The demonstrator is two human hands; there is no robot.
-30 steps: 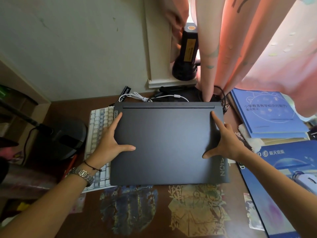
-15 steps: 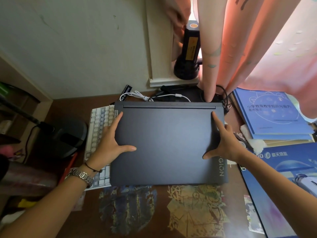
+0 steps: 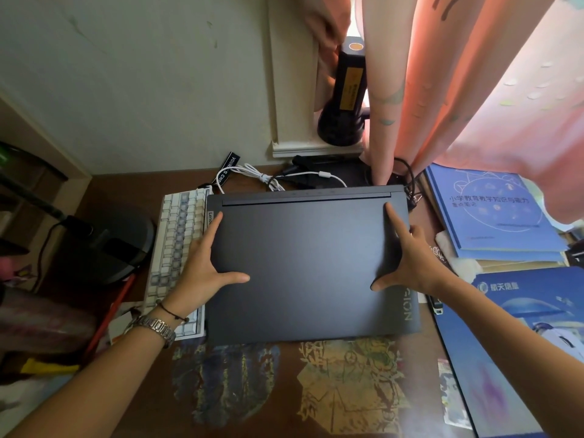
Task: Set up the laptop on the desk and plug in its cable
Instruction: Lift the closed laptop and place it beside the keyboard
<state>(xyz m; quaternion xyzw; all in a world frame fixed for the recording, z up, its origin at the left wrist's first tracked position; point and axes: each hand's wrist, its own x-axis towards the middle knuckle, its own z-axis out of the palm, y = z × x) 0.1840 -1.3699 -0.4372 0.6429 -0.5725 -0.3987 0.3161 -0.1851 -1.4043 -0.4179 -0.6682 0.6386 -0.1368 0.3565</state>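
A dark grey laptop [image 3: 309, 257], lid closed, lies flat on the brown desk [image 3: 284, 390], its left edge over a white keyboard [image 3: 177, 245]. My left hand [image 3: 205, 267] grips the laptop's left edge, thumb spread on the lid. On the right edge sits my right hand [image 3: 410, 263] in the same hold. Behind the laptop lie a coiled white cable [image 3: 262, 178] and a black cable [image 3: 407, 181], both loose on the desk.
Blue books [image 3: 493, 213] and a blue mat [image 3: 521, 343] fill the right side. A black round base [image 3: 104, 245] stands at the left. A black torch [image 3: 344, 99] rests on the window ledge beside pink curtains [image 3: 442, 74].
The view has shifted slightly. Both hands keep the same hold on the laptop, which has barely moved.
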